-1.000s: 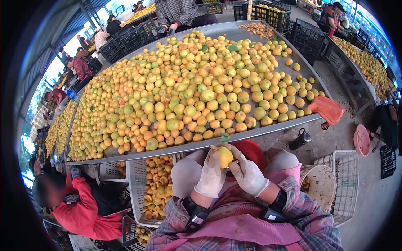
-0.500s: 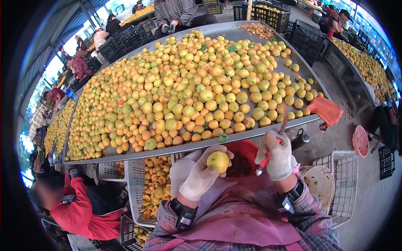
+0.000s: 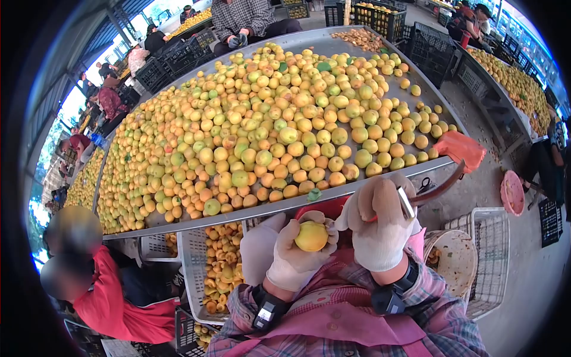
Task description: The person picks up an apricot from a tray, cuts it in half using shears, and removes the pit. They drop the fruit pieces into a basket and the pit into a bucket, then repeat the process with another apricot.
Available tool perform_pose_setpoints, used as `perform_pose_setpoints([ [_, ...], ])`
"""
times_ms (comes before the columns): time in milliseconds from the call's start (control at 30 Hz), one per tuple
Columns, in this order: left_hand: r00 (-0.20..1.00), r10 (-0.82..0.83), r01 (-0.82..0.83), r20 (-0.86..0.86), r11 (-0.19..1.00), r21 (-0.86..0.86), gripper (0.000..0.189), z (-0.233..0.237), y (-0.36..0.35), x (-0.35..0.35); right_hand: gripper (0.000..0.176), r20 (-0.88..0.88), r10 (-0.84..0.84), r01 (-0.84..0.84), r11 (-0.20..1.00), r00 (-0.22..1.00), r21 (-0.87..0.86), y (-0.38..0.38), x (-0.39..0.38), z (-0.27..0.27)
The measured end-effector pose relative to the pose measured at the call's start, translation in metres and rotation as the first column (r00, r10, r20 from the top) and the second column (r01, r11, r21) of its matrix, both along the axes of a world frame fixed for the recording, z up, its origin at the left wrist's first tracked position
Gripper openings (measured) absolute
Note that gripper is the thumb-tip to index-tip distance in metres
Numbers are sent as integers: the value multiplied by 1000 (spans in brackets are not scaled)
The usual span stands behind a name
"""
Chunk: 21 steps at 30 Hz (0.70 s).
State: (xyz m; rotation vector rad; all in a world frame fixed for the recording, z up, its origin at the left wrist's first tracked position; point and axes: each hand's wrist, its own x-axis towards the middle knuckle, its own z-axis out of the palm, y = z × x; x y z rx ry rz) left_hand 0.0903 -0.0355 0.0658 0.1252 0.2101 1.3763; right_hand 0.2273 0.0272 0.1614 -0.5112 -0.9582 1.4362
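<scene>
My left hand [image 3: 300, 253], in a white work glove, is closed around a yellow apricot [image 3: 311, 237] above my lap. Close on its right, my gloved right hand [image 3: 383, 223] is wrapped round a red-handled metal tool [image 3: 407, 202]. A curved reddish-brown part of the tool sticks out to the upper right, and its working end is hidden by the hand. Behind both hands is a red basin [image 3: 324, 207], mostly covered. A metal-edged table [image 3: 238, 220] in front of me carries a large heap of apricots [image 3: 238, 137].
A white crate [image 3: 193, 268] of halved apricots stands at my left, beside a person in a red jacket [image 3: 128, 297]. To my right are a white bucket [image 3: 455, 262] and a white basket [image 3: 493, 256]. An orange bag [image 3: 461, 150] hangs over the table corner.
My right hand has turned and come nearer the left, with the tool's metal end swung out of sight. The apricot stays in my left hand. The view has shifted slightly.
</scene>
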Motion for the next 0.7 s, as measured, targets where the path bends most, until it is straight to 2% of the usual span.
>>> perform_pose_setpoints([
  [33, 1000, 0, 0, 1, 1000, -1, 38, 1, -1, 2, 26, -3, -3, 3, 999, 1000, 47, -2, -1, 0],
  [67, 941, 104, -83, -323, 993, 79, 32, 3, -2, 6, 16, -256, 41, -48, 999, 966, -21, -3, -3, -2],
  [100, 769, 217, -134, -601, 974, 180, 27, 4, -3, 8, 16, -255, 41, -48, 999, 966, -22, -4, -3, -3],
  [233, 794, 128, -63, -595, 990, 128, 37, -9, -7, 2, 17, -258, 103, -106, 994, 961, 4, -5, 2, -3],
  [300, 842, 35, -49, -539, 999, -11, 51, 1, -6, 3, 17, -284, 131, -132, 991, 950, 15, -5, 3, -2],
  [333, 842, 36, -50, -538, 999, -11, 51, 0, -6, 3, 17, -270, 140, -138, 990, 953, 27, -6, 3, -2],
  [400, 718, 93, -17, -690, 993, 116, 38, -1, -7, 3, 17, -256, 149, -143, 989, 955, 39, -6, 3, -3],
  [433, 718, 93, -18, -690, 993, 116, 38, 1, -6, 3, 18, -229, 160, -147, 986, 960, 72, -5, 3, -5],
  [500, 944, -16, 57, -328, 992, 117, 29, 10, -3, 4, 18, -201, 172, -154, 983, 964, 104, -6, 3, -6],
  [567, 928, 6, 31, -373, 995, 94, 33, 15, -5, 11, 20, -137, 167, -155, 983, 976, 94, -7, 3, -6],
  [633, 899, 62, -35, -434, 997, 69, 39, 15, -7, 14, 23, 105, 40, -54, 989, 994, 137, -9, 0, -11],
  [667, 887, 35, 4, -460, 997, 83, 41, 13, -7, 13, 23, 31, 4, -6, 999, 999, 49, -10, -6, -15],
  [700, 873, 13, 37, -488, 995, 93, 43, 12, -8, 11, 26, -33, 60, -58, 997, 998, 44, -12, -9, -10],
])
